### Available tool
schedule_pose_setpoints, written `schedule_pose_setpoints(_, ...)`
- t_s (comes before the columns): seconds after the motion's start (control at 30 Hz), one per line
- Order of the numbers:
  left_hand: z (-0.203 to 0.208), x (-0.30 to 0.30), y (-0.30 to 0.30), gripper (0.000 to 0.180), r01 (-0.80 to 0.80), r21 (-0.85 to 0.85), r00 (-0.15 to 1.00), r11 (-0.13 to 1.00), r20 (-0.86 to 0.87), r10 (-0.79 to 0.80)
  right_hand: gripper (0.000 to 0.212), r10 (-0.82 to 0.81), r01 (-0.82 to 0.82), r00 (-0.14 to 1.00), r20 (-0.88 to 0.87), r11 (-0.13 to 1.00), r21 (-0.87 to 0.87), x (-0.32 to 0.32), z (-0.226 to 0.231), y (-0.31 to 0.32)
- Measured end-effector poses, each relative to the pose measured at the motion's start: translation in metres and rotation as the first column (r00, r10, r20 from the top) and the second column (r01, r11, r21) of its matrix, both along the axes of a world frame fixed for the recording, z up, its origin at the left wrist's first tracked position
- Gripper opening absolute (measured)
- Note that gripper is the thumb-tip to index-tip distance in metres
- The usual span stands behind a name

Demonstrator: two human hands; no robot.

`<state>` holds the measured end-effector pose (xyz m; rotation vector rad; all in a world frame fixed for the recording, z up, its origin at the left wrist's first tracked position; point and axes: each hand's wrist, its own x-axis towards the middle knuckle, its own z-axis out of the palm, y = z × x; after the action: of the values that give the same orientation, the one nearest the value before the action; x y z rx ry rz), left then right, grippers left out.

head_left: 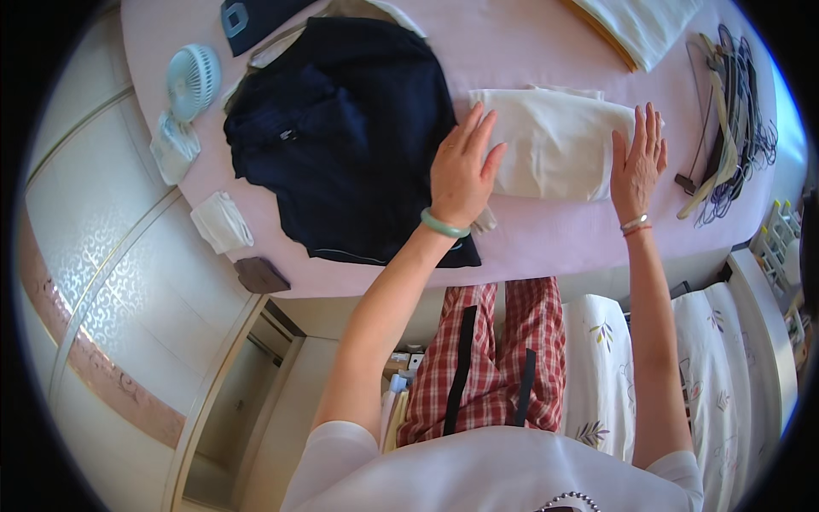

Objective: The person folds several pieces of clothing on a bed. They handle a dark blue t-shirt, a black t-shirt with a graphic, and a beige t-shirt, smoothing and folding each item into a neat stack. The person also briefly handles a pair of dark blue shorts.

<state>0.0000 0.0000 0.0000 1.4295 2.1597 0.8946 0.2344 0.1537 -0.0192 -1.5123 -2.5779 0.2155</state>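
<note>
A folded white garment (550, 145) lies flat on the pink bedsheet (563, 235), between my two hands. My left hand (463, 166) rests at its left edge, fingers extended and slightly apart, with a pale green bangle on the wrist. Over the garment's right edge lies my right hand (638, 162), its fingers stretched out too. Neither hand grips anything. Just left of my left hand, a dark navy garment (350, 136) is spread out on the bed, with lighter cloth showing beneath its far edge.
Several hangers (729, 128) lie bunched at the right. Another folded white cloth (640, 30) sits at the far right. Along the left edge are a small fan (193, 83), a clear plastic packet (175, 147), a small white cloth (221, 222) and a dark wallet-like item (262, 276).
</note>
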Motion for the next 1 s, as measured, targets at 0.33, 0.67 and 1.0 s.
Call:
schedule_pose_setpoints(0.33, -0.022, -0.232, -0.056, 0.050, -0.364, -0.098, 0.782, 0.926, -0.571, 0.247, 0.037, 0.075, -0.602, 0.586, -0.807, 0.707, -0.372, -0.238, 0.049, -0.112)
schedule_pose_setpoints(0.67, 0.030, -0.184, -0.074, 0.017, -0.091, -0.238, 0.854, 0.967, -0.517, -0.047, 0.071, -0.431, -0.379, 0.750, -0.502, 0.343, -0.860, -0.304, 0.003, -0.156)
schedule_pose_setpoints(1.0, 0.081, -0.124, -0.096, 0.057, -0.256, -0.002, 0.877, 0.967, -0.420, 0.232, 0.031, -0.505, -0.277, 0.725, -0.468, 0.408, -0.870, -0.287, 0.041, -0.157)
